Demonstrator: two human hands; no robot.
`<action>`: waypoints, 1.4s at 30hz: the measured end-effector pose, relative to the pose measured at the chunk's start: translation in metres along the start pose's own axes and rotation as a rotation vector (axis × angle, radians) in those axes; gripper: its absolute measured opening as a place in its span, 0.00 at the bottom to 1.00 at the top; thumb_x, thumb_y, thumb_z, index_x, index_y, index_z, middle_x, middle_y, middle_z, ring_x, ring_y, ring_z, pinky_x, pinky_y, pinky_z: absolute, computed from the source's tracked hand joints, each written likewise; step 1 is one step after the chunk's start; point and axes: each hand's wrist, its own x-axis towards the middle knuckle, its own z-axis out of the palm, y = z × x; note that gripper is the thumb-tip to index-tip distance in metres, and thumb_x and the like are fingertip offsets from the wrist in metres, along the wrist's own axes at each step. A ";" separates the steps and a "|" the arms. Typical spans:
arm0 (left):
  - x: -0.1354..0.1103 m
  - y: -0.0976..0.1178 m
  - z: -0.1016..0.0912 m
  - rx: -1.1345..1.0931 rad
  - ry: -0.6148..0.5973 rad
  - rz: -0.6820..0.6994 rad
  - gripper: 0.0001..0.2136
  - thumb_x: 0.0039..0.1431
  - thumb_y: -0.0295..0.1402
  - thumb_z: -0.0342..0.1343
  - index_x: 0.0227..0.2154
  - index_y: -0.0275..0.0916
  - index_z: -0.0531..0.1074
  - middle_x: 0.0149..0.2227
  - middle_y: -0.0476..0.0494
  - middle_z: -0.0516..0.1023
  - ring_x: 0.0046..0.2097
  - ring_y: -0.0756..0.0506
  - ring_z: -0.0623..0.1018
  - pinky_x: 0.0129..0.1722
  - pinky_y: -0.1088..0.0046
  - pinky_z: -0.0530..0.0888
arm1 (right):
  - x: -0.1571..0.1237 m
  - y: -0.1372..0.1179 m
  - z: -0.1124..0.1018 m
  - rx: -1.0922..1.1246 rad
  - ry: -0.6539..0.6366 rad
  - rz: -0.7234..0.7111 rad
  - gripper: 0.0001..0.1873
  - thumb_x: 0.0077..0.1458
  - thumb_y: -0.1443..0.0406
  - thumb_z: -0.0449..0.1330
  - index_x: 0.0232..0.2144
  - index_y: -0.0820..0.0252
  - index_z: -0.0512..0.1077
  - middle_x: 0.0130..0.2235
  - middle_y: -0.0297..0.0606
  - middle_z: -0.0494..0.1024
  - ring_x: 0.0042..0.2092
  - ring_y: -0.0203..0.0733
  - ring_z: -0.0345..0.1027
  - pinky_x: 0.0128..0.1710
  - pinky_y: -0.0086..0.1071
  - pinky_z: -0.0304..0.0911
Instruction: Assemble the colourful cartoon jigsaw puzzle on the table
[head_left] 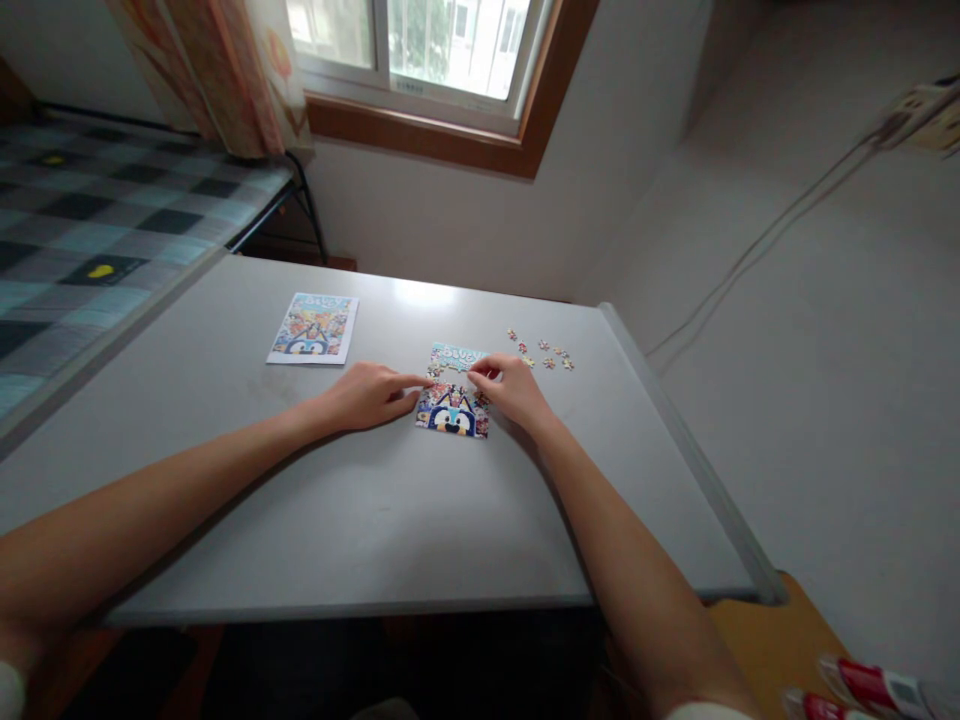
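Note:
A small, partly assembled colourful jigsaw puzzle [452, 410] lies on the grey table [360, 520], with a gap across its middle. My left hand [367, 395] rests on the table at the puzzle's left edge, its index finger stretched toward the gap. My right hand [510, 388] sits at the puzzle's right edge with fingers pinched together over the middle; what they hold, if anything, is too small to make out. Several loose puzzle pieces [541, 352] lie scattered to the right, behind my right hand.
A printed reference picture [313, 327] of the same image lies at the table's back left. A bed with a checked cover [82, 230] stands to the left, under a window [420, 50]. A cable [757, 245] runs along the right wall.

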 end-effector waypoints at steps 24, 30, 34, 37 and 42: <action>0.000 0.001 -0.001 -0.016 0.018 0.019 0.18 0.66 0.39 0.48 0.51 0.45 0.78 0.20 0.49 0.76 0.21 0.50 0.72 0.26 0.77 0.62 | 0.000 0.005 0.002 -0.022 -0.094 -0.220 0.18 0.55 0.76 0.57 0.36 0.52 0.83 0.39 0.40 0.77 0.43 0.42 0.68 0.49 0.40 0.64; 0.001 0.001 -0.001 0.023 0.006 0.010 0.18 0.65 0.38 0.48 0.52 0.47 0.77 0.21 0.48 0.77 0.23 0.49 0.73 0.25 0.77 0.60 | 0.000 0.010 0.005 -0.035 -0.087 -0.268 0.20 0.55 0.76 0.57 0.36 0.49 0.83 0.39 0.40 0.77 0.43 0.42 0.67 0.48 0.40 0.62; 0.001 0.001 0.000 0.027 0.000 0.000 0.18 0.65 0.38 0.48 0.52 0.47 0.78 0.22 0.47 0.78 0.24 0.49 0.74 0.26 0.77 0.60 | -0.002 0.008 0.008 -0.102 -0.130 -0.272 0.18 0.56 0.74 0.58 0.38 0.48 0.83 0.39 0.40 0.77 0.43 0.43 0.65 0.47 0.41 0.60; 0.001 0.000 0.001 0.025 0.001 -0.004 0.18 0.65 0.38 0.48 0.52 0.47 0.77 0.22 0.48 0.77 0.23 0.49 0.74 0.26 0.77 0.61 | -0.004 0.002 0.008 -0.184 -0.130 -0.271 0.16 0.58 0.72 0.59 0.36 0.47 0.83 0.38 0.40 0.77 0.44 0.44 0.63 0.47 0.42 0.56; 0.001 0.001 0.001 0.036 0.003 -0.002 0.18 0.65 0.38 0.48 0.52 0.47 0.77 0.21 0.48 0.77 0.23 0.49 0.74 0.26 0.77 0.60 | -0.009 -0.009 0.006 -0.336 -0.144 -0.301 0.14 0.59 0.70 0.59 0.33 0.50 0.83 0.40 0.41 0.78 0.47 0.48 0.60 0.47 0.43 0.52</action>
